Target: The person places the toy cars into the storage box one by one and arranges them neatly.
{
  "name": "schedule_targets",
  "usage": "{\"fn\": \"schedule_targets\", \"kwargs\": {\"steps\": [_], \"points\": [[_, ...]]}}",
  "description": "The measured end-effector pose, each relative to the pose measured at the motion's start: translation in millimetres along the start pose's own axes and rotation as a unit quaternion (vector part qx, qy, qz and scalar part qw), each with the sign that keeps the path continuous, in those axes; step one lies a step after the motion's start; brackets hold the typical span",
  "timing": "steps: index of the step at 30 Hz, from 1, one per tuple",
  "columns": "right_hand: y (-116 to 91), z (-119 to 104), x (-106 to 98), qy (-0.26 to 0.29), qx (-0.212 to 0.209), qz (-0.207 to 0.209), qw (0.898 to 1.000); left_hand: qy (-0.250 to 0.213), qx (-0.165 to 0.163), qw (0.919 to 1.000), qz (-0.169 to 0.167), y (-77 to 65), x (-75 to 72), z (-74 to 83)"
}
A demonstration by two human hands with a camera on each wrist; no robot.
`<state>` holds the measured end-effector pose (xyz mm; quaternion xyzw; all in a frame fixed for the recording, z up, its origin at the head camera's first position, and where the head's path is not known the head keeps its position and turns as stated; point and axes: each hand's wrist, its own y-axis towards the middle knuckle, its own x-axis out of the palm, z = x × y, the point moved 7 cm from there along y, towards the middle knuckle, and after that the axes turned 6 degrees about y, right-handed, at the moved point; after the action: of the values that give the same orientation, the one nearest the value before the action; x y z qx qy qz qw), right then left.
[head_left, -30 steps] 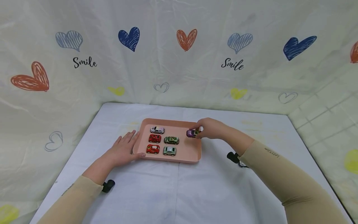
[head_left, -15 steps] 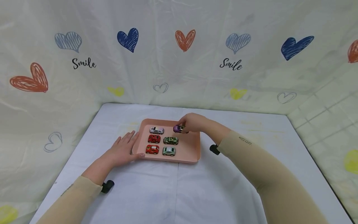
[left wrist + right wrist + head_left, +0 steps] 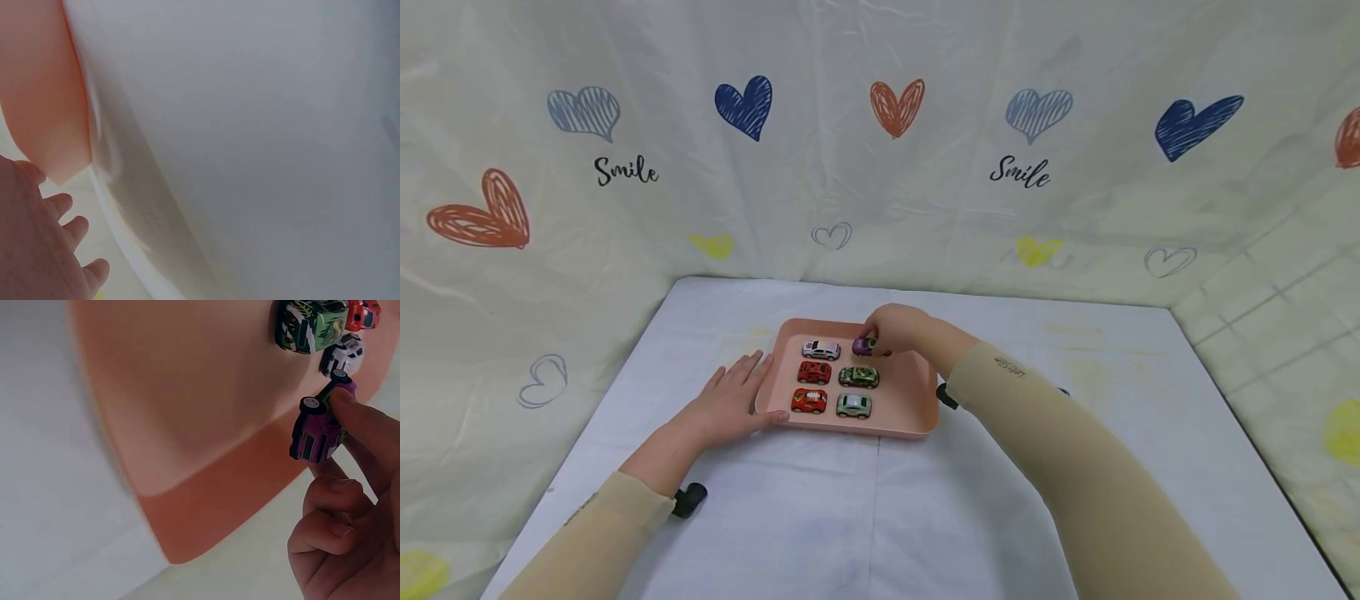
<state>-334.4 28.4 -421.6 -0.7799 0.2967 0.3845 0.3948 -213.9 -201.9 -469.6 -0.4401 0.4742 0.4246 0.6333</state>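
My right hand (image 3: 897, 328) pinches a purple toy car (image 3: 320, 428) between thumb and fingers, over the back of a pink tray (image 3: 910, 408). Left of that car stands a white toy car (image 3: 822, 350); just in front is a green camouflage toy car (image 3: 858, 377). A red spotted toy car (image 3: 814, 372), a red-orange toy car (image 3: 808, 401) and a pale green toy car (image 3: 853, 406) fill the nearer rows. With fingers spread, my left hand (image 3: 726, 404) rests against the tray's left side, its thumb at the near left corner.
A white cloth covers the table (image 3: 760, 533). Behind it hangs a pale curtain (image 3: 880, 183) printed with hearts. A small dark item (image 3: 1063, 391) peeks out beside the right sleeve (image 3: 1045, 425).
My right hand has carried the purple car leftward from the tray's right end to beside the white car. The left hand and the other cars have stayed put.
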Motion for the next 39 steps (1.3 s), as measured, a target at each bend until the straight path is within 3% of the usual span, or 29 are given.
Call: {"fn": "schedule_targets", "kwargs": {"steps": [9,18,34,39], "points": [[5.5,-8.7,12.8,-0.053,0.012,-0.012,0.998,0.000,-0.002,1.0000,0.003,1.3,3.3,-1.7],[15.1,-8.0,22.7,-0.073,0.014,-0.023,0.997,0.000,-0.003,1.0000,0.004,1.8,3.9,-2.2],[10.5,-9.1,20.0,-0.078,0.008,-0.008,0.997,0.003,-0.002,1.0000,0.006,1.1,0.8,-1.2],[7.6,-8.5,17.1,-0.054,0.003,-0.009,0.998,0.006,-0.001,1.0000,0.005,1.1,1.0,-0.7]]}}
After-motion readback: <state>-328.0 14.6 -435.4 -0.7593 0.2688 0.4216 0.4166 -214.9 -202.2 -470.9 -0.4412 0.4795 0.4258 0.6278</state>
